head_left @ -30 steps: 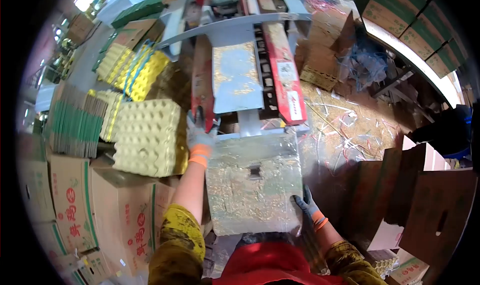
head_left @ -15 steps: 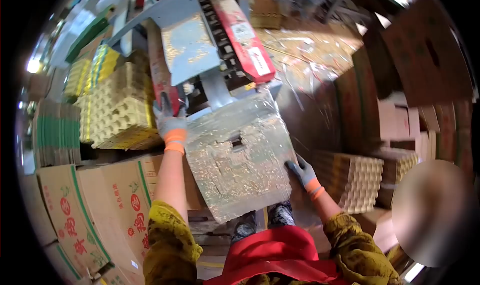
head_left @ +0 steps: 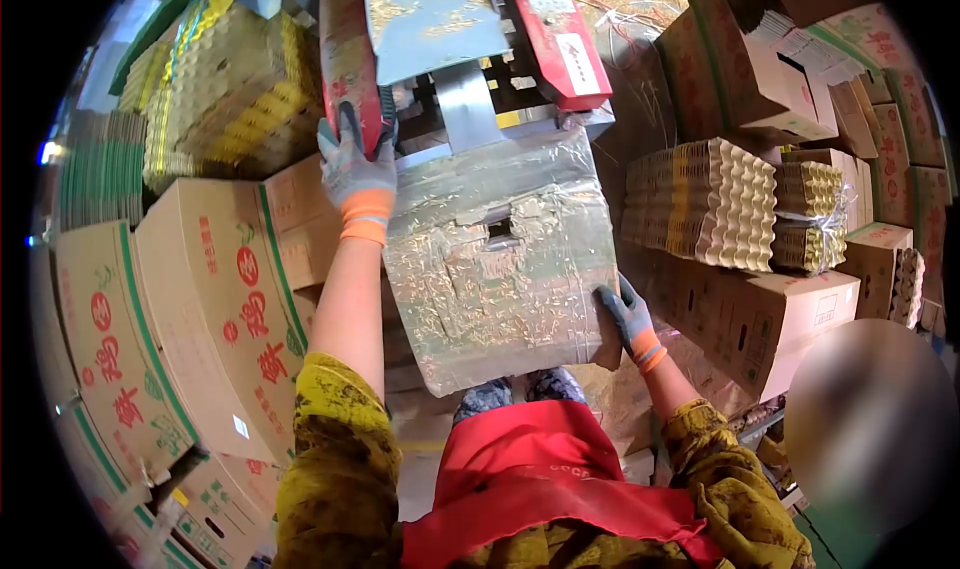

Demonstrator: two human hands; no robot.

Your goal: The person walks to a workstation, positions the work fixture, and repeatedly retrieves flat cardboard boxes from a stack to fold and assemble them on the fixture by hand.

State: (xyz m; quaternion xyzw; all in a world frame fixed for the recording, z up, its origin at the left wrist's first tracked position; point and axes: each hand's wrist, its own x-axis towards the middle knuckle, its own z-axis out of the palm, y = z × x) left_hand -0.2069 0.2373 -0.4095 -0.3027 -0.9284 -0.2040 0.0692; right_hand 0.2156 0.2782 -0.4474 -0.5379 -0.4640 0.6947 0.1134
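A worn, tape-covered cardboard box [head_left: 510, 299] with a small slot in its top and straw-like bits stuck over it lies in front of me, against the end of a machine. My right hand [head_left: 630, 321], in a grey glove with an orange cuff, holds the box's right side, thumb on the upper edge, other fingers partly hidden. My left hand [head_left: 358, 169], gloved alike, grips the near end of the machine's left red rail [head_left: 345, 49], fingers on both sides of it. Between the rails a pale blue metal chute [head_left: 430, 29] carries scattered husks.
Printed cartons [head_left: 210, 299] stand at left, below a strapped stack of egg trays [head_left: 240, 89]. More egg trays [head_left: 700, 204] rest on a carton [head_left: 770, 319] at right. The right red rail [head_left: 560, 44] ends just beyond the box. Straw litters the floor at the back.
The view has shifted, so the machine and box appear higher and slightly farther right. Both hands keep their places, the left at the red rail and the right at the box's side.
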